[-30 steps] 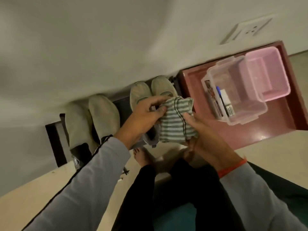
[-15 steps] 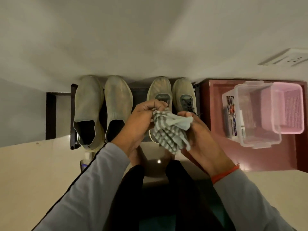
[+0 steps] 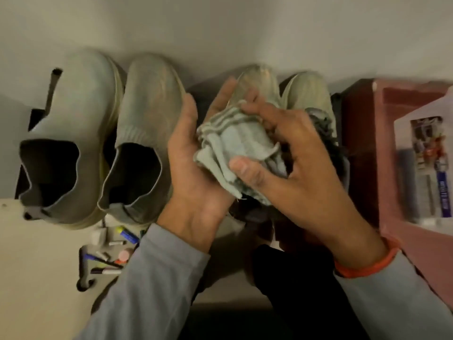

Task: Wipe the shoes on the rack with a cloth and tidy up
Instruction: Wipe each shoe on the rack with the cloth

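Cloth: a bunched grey-green cloth [image 3: 235, 153] sits between both hands, held above the laced pair of shoes and just in front of the person's body.
Left hand: the left hand [image 3: 196, 168] cups the cloth from the left side, palm turned toward it, fingers reaching up behind the folds and thumb side toward the slip-on shoes.
Right hand: the right hand [image 3: 289, 173] grips the cloth from the right, thumb pressed onto its lower folds and fingers curled over its top edge; an orange band [image 3: 367, 263] circles the wrist.
Shoes: two pale slip-on shoes [image 3: 103, 133] stand side by side on the left of the dark rack [image 3: 36, 114], toes to the wall; a second pair, laced [image 3: 301, 99], stands to their right, partly hidden behind the hands.
Beside the rack: a reddish-brown cabinet top [image 3: 362, 143] adjoins the rack on the right, carrying a clear plastic box [image 3: 421, 168] with blurred printed items inside.
Below the rack: pens and small oddments lie in a grey tray [image 3: 105, 253] on the floor, under the slip-on shoes.
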